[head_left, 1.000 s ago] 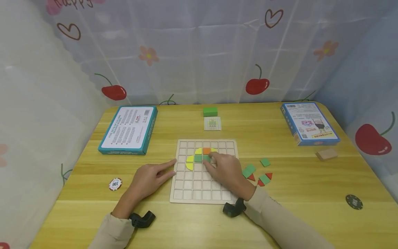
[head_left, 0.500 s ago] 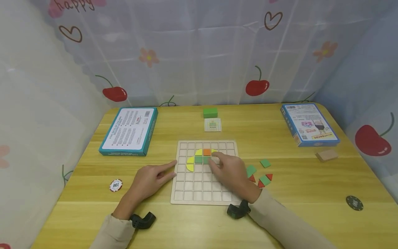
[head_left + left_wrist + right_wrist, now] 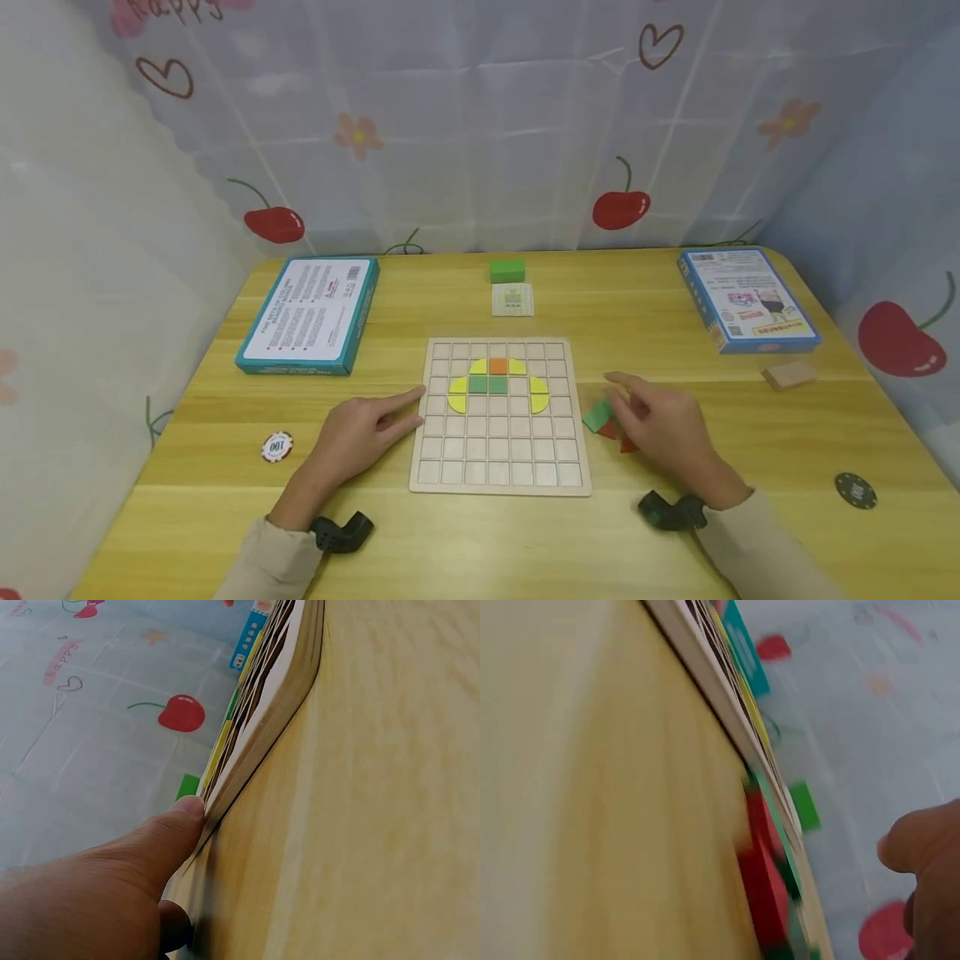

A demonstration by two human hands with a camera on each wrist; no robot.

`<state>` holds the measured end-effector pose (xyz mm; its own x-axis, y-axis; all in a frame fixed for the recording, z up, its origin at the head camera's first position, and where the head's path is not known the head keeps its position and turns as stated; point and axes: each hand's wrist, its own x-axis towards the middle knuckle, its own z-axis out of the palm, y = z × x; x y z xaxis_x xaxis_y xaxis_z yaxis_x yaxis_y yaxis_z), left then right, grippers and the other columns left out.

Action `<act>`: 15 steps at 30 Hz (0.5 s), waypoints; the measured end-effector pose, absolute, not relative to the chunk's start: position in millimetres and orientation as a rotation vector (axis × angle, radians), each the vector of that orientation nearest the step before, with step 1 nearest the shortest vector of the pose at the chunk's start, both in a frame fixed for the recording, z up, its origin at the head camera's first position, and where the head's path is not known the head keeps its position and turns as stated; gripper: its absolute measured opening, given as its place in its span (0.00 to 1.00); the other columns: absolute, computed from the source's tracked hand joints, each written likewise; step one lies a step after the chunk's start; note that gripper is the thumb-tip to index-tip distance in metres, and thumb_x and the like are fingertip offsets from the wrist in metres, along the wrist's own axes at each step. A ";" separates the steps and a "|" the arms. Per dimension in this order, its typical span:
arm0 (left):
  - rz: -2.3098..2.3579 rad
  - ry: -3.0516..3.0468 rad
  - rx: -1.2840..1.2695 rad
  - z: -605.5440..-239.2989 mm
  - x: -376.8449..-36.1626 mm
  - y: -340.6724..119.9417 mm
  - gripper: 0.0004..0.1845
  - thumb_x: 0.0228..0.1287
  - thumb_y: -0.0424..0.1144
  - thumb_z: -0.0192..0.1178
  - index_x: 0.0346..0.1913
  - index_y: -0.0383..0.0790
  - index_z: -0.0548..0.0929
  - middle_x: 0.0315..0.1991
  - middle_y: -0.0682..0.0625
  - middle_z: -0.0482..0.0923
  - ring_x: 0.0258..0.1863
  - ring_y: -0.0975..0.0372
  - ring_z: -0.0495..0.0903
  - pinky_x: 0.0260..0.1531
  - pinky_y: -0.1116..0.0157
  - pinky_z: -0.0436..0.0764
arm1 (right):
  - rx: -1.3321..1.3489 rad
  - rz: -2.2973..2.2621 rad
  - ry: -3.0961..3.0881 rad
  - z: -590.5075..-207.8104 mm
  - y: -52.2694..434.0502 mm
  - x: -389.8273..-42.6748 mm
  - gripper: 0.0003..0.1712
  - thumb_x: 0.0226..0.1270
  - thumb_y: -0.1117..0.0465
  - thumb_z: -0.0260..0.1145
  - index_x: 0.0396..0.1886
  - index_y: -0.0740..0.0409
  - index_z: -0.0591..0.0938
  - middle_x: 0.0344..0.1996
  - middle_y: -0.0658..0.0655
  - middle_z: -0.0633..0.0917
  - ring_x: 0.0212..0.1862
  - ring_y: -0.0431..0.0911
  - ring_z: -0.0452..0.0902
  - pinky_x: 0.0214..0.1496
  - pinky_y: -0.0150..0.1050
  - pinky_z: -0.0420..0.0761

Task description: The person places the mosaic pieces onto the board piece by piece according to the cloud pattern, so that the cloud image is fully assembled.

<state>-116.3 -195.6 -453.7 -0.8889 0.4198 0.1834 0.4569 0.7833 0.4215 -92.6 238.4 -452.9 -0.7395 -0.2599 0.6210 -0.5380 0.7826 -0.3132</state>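
Observation:
A wooden grid board (image 3: 498, 479) lies mid-table with yellow, orange and green pieces (image 3: 487, 384) set in its upper rows. My left hand (image 3: 397, 412) rests on the table, its index finger touching the board's left edge; the left wrist view shows that fingertip (image 3: 176, 825) against the board's side (image 3: 262, 705). My right hand (image 3: 626, 404) hovers with relaxed fingers, holding nothing, over loose pieces right of the board: a green square (image 3: 597, 414) and red triangles (image 3: 609, 431). In the right wrist view the red pieces (image 3: 761, 877) lie beside the board's edge (image 3: 712, 682), blurred.
A teal box (image 3: 311, 312) lies back left and a blue box (image 3: 746, 298) back right. Behind the board sit a green block (image 3: 507, 269) and a small card (image 3: 513, 298). A wooden block (image 3: 789, 373) and two chips (image 3: 277, 446) (image 3: 854, 488) lie near the edges. Curtains surround the table.
My right hand left the board and moved right to the loose pieces, uncovering yellow pieces on the pattern's right side. The left hand stayed put.

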 end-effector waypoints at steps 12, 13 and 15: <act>-0.705 -2.894 -0.713 -453.1 -115.6 -196.2 0.25 0.69 0.61 0.63 0.67 0.64 0.81 0.12 0.65 0.58 0.15 0.72 0.54 0.20 0.67 0.59 | 0.378 0.691 -2.716 -455.9 289.0 -91.2 0.18 0.66 0.54 0.75 0.52 0.56 0.88 0.12 0.38 0.63 0.16 0.34 0.54 0.20 0.34 0.57; -0.705 -2.894 -0.714 -453.1 -115.6 -196.2 0.25 0.69 0.61 0.63 0.67 0.64 0.81 0.12 0.65 0.58 0.15 0.72 0.54 0.20 0.67 0.59 | 0.375 0.689 -2.727 -455.7 289.4 -90.9 0.18 0.66 0.53 0.75 0.52 0.56 0.89 0.12 0.38 0.63 0.16 0.34 0.54 0.21 0.34 0.57; -0.705 -2.891 -0.717 -453.1 -115.7 -196.1 0.25 0.69 0.61 0.63 0.67 0.64 0.81 0.12 0.65 0.58 0.15 0.72 0.54 0.20 0.68 0.59 | 0.377 0.682 -2.740 -454.9 289.6 -90.7 0.19 0.66 0.53 0.75 0.52 0.56 0.89 0.12 0.39 0.63 0.17 0.34 0.55 0.21 0.34 0.57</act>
<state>-115.7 -196.1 -453.1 -0.8873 0.4231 0.1837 0.4602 0.7847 0.4153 -90.7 289.6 -454.9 -0.9231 -0.1803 0.3396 -0.3185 0.8534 -0.4127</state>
